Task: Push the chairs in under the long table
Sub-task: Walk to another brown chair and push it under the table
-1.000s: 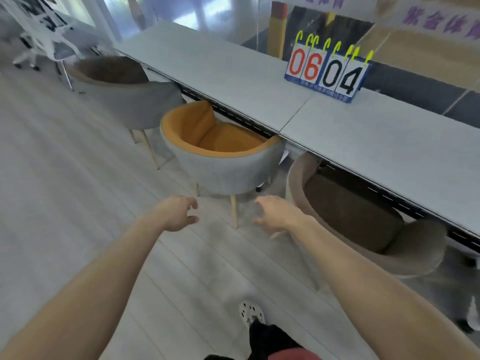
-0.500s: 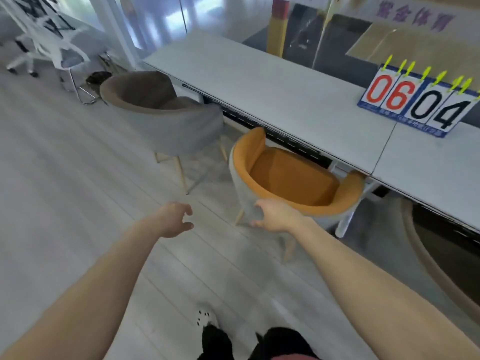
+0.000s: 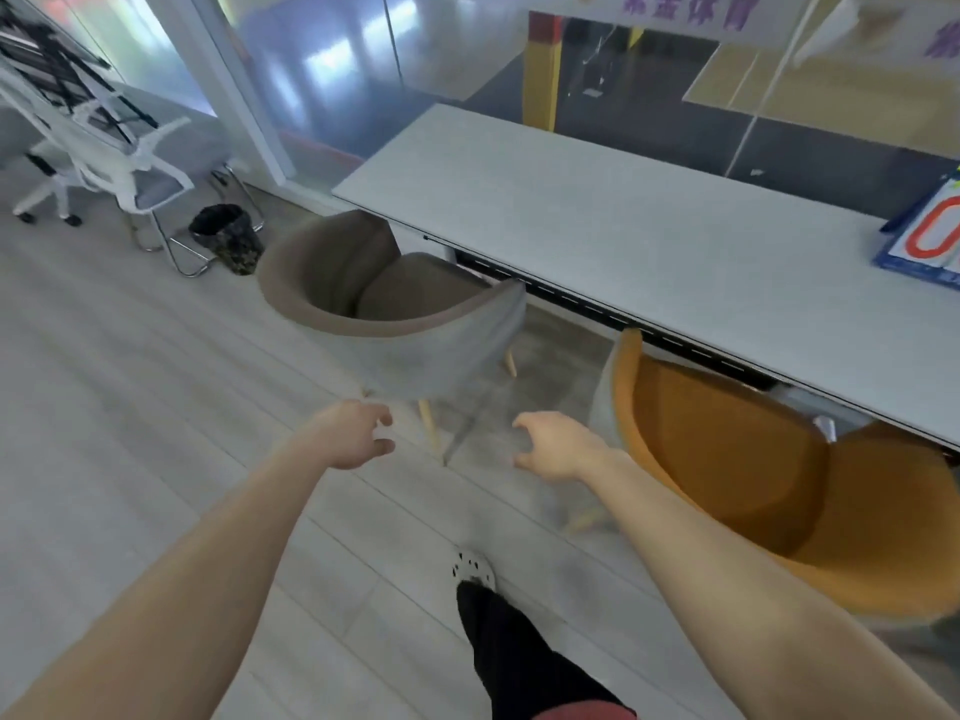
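Observation:
A long white table (image 3: 597,220) runs from the middle to the right edge. A grey tub chair with a brown seat (image 3: 415,350) stands at the table's left end, turned sideways and out from under it. An orange-lined chair (image 3: 737,459) sits to the right, its front partly under the table edge. My left hand (image 3: 356,433) hovers just below the grey chair's back, fingers curled and apart, holding nothing. My right hand (image 3: 550,444) hangs between the two chairs, fingers spread, touching neither.
A white office chair (image 3: 111,158) and a dark waste bin (image 3: 228,239) stand at the far left by a glass wall. A blue scoreboard (image 3: 930,241) rests on the table at the right edge. My foot (image 3: 475,566) steps on the pale plank floor.
The view has swung left along the table. My right hand has come off the orange chair's back. Both hands now reach toward the grey chair, which is closer.

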The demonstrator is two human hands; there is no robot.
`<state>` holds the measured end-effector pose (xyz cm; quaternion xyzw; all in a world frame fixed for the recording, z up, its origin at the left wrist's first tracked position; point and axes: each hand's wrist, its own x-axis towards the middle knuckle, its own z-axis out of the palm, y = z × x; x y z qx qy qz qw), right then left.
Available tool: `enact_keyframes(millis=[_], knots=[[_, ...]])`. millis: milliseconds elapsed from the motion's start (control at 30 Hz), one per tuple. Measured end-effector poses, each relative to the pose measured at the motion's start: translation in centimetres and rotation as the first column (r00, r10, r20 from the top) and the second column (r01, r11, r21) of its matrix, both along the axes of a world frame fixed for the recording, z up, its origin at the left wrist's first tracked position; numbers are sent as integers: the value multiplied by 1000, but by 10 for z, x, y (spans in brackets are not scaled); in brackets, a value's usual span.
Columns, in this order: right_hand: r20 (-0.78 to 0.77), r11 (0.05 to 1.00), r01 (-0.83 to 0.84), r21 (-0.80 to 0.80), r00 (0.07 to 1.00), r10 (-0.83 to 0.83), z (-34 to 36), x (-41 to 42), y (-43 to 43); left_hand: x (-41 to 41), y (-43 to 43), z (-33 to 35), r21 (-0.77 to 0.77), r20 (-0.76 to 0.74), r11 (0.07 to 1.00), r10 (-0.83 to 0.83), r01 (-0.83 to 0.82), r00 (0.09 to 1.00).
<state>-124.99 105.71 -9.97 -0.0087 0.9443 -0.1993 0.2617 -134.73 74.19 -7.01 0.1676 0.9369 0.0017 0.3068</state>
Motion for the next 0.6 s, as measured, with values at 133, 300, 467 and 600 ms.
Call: enact_keyframes(millis=[133, 300, 467, 600], knots=[[6, 999, 22, -41, 1000, -22, -7, -102, -45, -95, -44, 14, -29, -31, 1000, 11, -12, 999], [12, 997, 38, -64, 999, -37, -3, -194, -97, -194, -90, 19, -36, -31, 999, 6, -7, 1000], [26, 993, 92, -68, 996, -90, -12, -260, -135, -285, -124, 2, -56, -36, 990, -130, 128, 991], [49, 983, 173, -55, 984, -170, -23, -304, -171, -362, -158, -31, -67, -35, 977, -204, 201, 978]])
